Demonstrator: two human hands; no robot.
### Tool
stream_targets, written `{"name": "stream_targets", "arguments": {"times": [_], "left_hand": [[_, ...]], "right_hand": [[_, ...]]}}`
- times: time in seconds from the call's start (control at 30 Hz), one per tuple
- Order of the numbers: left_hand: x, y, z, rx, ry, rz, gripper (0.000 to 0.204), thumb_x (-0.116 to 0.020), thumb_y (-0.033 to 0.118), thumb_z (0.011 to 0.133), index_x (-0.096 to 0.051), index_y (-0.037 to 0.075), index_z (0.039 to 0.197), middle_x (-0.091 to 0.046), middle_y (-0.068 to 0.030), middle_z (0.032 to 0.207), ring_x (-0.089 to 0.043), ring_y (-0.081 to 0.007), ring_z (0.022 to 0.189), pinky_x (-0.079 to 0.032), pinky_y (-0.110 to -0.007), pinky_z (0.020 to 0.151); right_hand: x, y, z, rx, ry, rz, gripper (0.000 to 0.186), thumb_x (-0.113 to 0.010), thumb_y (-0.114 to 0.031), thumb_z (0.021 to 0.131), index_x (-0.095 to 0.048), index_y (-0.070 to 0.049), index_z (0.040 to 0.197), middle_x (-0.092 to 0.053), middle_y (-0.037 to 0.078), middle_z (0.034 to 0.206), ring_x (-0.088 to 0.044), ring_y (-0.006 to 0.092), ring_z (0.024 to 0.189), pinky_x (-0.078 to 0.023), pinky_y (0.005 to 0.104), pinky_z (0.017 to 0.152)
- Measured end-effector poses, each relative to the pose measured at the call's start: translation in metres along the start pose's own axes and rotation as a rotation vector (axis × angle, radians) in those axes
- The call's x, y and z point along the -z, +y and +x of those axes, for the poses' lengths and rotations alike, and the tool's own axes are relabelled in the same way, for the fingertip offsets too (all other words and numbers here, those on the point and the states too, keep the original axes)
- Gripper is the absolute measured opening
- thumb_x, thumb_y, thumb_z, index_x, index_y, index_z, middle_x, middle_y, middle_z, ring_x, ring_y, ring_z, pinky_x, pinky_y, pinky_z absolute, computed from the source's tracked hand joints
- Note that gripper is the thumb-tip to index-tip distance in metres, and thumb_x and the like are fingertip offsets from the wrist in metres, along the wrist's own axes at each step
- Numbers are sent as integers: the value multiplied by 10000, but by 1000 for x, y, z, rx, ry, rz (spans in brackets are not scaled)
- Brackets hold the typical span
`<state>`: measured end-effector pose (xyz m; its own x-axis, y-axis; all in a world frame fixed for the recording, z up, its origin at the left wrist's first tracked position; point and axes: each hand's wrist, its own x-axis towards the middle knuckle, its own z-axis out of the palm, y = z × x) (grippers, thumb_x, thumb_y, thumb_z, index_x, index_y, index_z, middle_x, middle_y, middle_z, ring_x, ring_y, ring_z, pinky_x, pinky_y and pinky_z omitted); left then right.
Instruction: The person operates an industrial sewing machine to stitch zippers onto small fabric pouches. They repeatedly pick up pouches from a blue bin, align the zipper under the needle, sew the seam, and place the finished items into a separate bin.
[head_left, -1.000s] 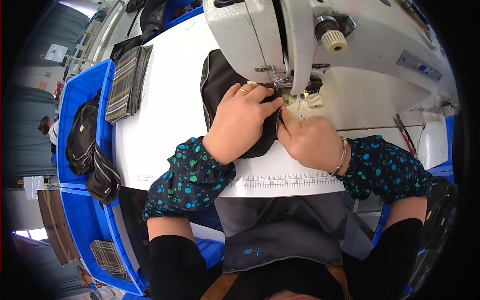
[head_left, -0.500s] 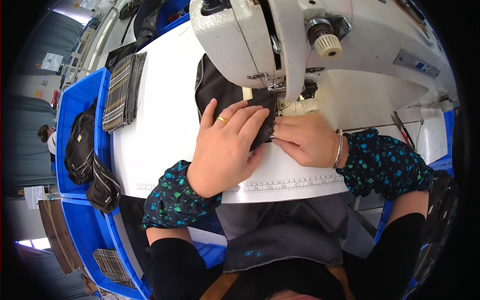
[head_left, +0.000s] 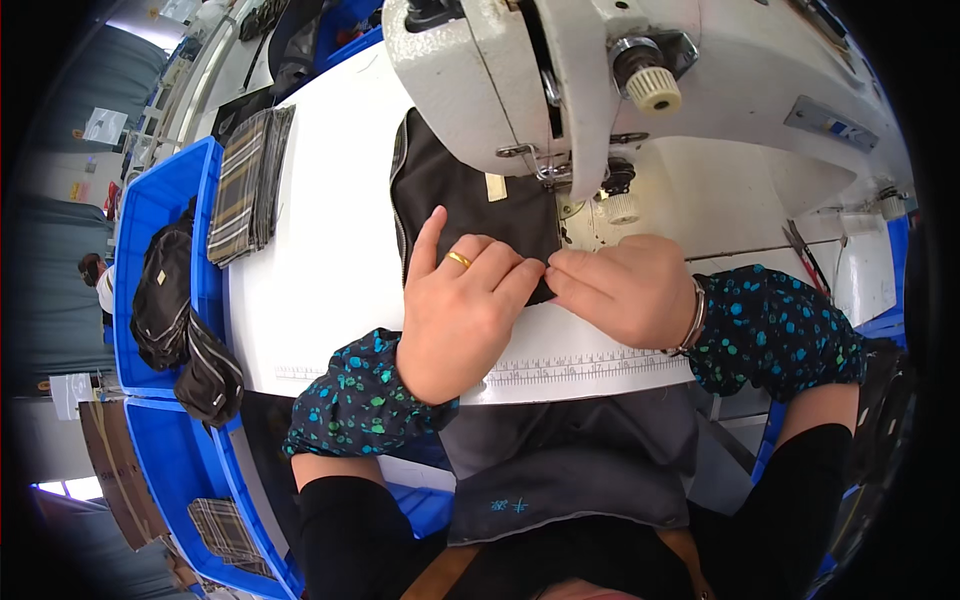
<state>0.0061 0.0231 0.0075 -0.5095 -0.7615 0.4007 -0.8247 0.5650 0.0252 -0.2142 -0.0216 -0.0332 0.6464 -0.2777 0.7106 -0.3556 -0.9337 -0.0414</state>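
A black fabric piece (head_left: pixel 470 205) lies flat on the white table under the head of a sewing machine (head_left: pixel 480 90). A zipper runs along its left edge, and a small cream label sits near the needle area. My left hand (head_left: pixel 455 310) rests on the near part of the fabric, little finger raised, the other fingers curled at its near right corner. At that same corner my right hand (head_left: pixel 625 290) pinches the fabric edge, its fingertips almost touching those of my left. My fingers hide the corner itself.
Left of the table, a blue bin (head_left: pixel 207 255) holds black zippered pouches (head_left: pixel 165 290). Stacked plaid fabric pieces (head_left: pixel 250 185) lie beside it. A second blue bin (head_left: pixel 180 460) contains more plaid pieces (head_left: pixel 225 530). Red-handled snips (head_left: pixel 808 258) lie at the right; a ruler strip (head_left: pixel 560 370) follows the front edge.
Both hands have shifted slightly toward me along the fabric's right edge. My left fingers have drawn back and curled, uncovering more of the fabric.
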Motion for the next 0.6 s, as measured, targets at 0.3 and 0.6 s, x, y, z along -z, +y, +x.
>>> {"name": "stream_targets", "arguments": {"times": [0.3, 0.6], "left_hand": [[-5, 2, -1, -46, -31, -168, 335, -740, -30, 656, -756, 89, 969, -684, -11, 904, -676, -226, 908, -548, -465, 1001], [-1, 5, 3, 8, -52, -108, 404, -692, -18, 682, -749, 43, 1077, -724, -87, 1084, -696, -285, 1018, -578, -393, 938]], "right_hand": [[1, -9, -4, 112, -61, -109, 171, -687, -161, 716, -704, -41, 837, -718, 96, 938, -608, 118, 594, -451, 265, 514], [1, -8, -5, 145, -70, -111, 150, -684, -173, 747, -687, -37, 810, -717, 137, 925, -610, 131, 570, -459, 272, 501]]}}
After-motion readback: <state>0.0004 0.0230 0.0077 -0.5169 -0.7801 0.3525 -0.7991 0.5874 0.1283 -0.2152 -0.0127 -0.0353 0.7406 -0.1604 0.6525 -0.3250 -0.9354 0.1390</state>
